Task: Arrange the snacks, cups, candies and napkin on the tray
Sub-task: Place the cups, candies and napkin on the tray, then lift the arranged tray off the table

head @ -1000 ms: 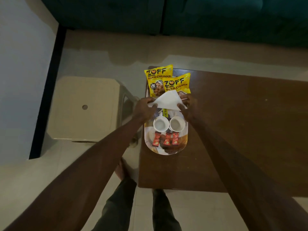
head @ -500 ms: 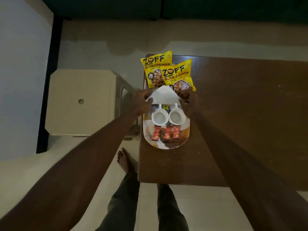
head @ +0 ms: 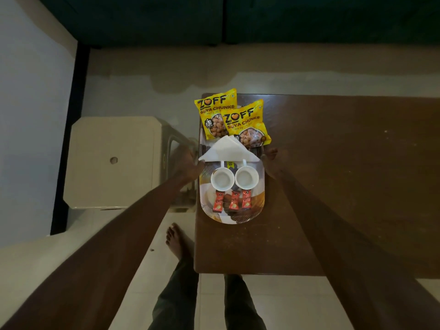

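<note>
A patterned oval tray [head: 238, 219] lies at the left end of a brown table [head: 333, 186]. Two yellow soya-chunk snack packs [head: 215, 115] [head: 247, 126] overlap at its far end. A white folded napkin [head: 228, 151] lies flat in front of them, its point toward the packs. Two white cups [head: 222, 179] [head: 247, 177] stand side by side below it. Three orange candies [head: 217, 203] [head: 234, 203] [head: 246, 198] line the near end. My left hand [head: 189, 164] is at the napkin's left corner and my right hand [head: 273, 163] at its right corner, fingers loose.
A cream plastic stool [head: 112, 160] stands on the floor left of the table, close to my left arm. A dark green sofa [head: 238, 17] runs along the far side. My legs and a bare foot [head: 176, 241] are at the table's near left corner.
The napkin went from being held up between both hands to lying flat on the tray. Both hands have slid outward to the tray's sides.
</note>
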